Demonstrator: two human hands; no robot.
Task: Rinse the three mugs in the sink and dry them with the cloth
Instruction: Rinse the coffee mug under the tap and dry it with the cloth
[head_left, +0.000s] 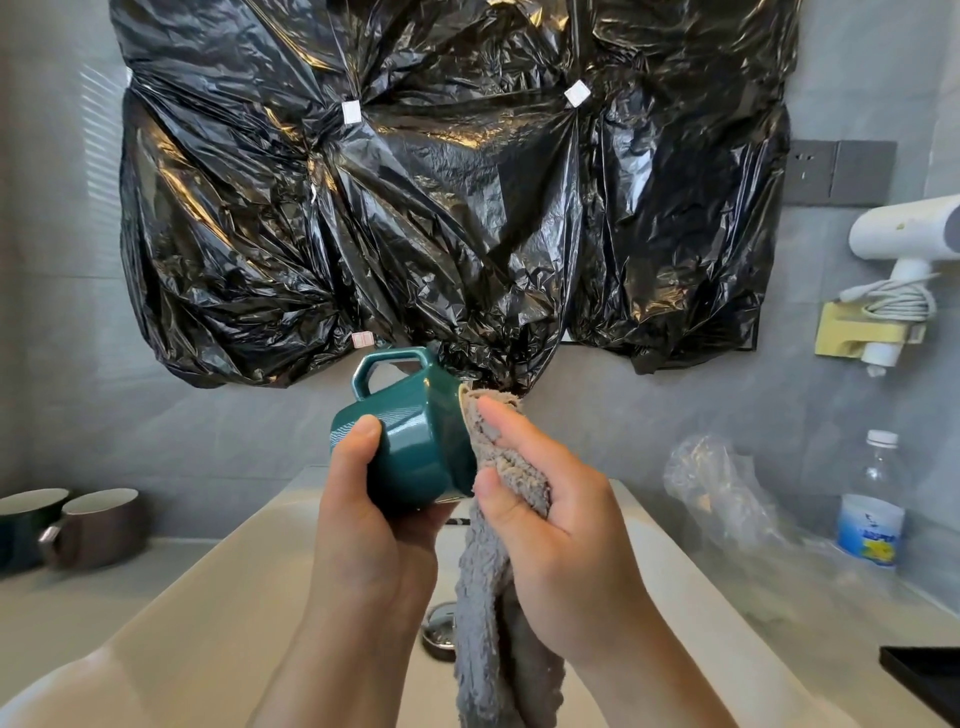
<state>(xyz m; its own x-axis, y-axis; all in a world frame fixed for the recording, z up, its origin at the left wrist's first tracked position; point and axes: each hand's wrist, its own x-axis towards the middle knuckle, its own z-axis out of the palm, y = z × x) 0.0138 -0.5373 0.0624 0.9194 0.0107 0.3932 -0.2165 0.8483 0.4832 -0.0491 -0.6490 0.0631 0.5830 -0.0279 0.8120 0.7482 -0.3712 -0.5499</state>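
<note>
My left hand (363, 519) grips a teal mug (415, 436) on its side above the sink (218, 587), handle up and mouth to the right. A grey fluffy cloth (491, 597) is pushed against the mug's mouth by my right hand (550, 519), which holds it with thumb and fingers; the cloth's tail hangs down into the basin. On the counter at the left stand a brown mug (98, 525) and a dark green mug (23, 525), side by side, upright.
The drain plug (439, 626) shows in the basin under the cloth. To the right a clear plastic bag (722, 488) and a water bottle (872, 499) stand on the counter. A black tray corner (924, 675) lies bottom right. Black plastic (415, 182) covers the wall; a hair dryer (904, 234) hangs right.
</note>
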